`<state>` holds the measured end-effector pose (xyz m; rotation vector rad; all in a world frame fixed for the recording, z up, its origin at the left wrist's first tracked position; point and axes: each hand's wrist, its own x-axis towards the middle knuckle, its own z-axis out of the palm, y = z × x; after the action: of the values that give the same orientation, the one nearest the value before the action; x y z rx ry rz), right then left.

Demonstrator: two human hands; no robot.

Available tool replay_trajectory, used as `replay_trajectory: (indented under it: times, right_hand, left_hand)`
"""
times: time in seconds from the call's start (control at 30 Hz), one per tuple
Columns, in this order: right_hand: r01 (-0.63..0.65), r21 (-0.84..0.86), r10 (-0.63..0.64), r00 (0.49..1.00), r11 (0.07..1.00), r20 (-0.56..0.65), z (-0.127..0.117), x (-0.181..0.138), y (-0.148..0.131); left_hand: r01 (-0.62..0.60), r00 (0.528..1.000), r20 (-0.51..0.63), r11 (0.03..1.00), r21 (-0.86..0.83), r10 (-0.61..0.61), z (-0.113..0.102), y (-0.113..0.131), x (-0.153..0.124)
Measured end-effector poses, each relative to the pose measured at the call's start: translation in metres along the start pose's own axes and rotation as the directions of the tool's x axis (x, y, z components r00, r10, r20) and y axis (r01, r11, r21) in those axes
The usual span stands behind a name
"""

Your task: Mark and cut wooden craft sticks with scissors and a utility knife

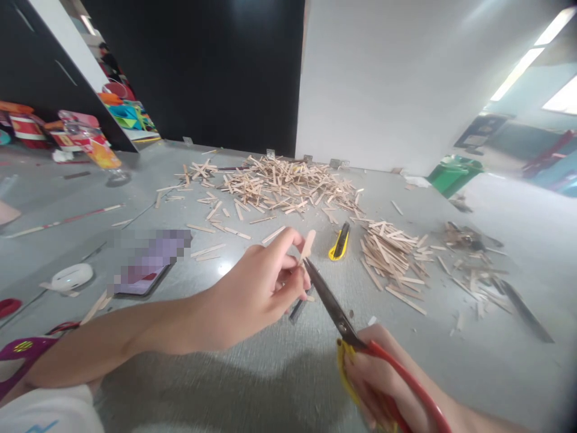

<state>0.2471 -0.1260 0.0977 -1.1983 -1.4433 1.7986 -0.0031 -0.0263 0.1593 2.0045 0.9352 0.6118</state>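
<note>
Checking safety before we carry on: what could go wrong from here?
1. The scissors in the right hand point at the stick close to the left hand's fingertips, so a slip could nick them.
2. The cutter lies loose just beyond the hands; a careless reach might meet its blade, if out, which I can't tell.
3. The phone lies near the left forearm and might get bumped.

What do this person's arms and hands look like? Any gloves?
No gloves: the left hand and right hand are bare, with no watch that I can see. The left forearm and right forearm show no sleeve. White cloth with a blue mark shows near the left elbow.
</note>
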Motion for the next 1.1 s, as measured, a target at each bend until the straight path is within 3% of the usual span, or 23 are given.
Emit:
replay_trajectory:
  times: [0.47,0.67,0.83,1.1]
  right_hand:
    - [-0.002,-0.055,0.005,0.999,0.998,0.043,-0.005,0.005,0.003]
    - [0.075,0.01,-0.075,0.992,0.997,0.104,-0.006,0.004,0.005]
    - [0.052,0.064,-0.056,0.996,0.997,0.07,-0.005,0.004,0.008]
    - [0.062,0.085,-0.067,0.996,0.995,0.065,-0.008,0.003,0.01]
  left_hand:
    - [-0.015,0.999,0.033,0.999,-0.031,0.016,-0.005,0.003,0.002]
    - [0.043,0.995,0.095,0.996,-0.072,-0.036,-0.011,0.006,0.004]
    - [0.082,0.991,0.115,0.982,-0.168,-0.063,-0.011,0.007,0.003]
    - [0.092,0.992,0.099,0.981,-0.173,-0.075,-0.01,0.007,0.003]
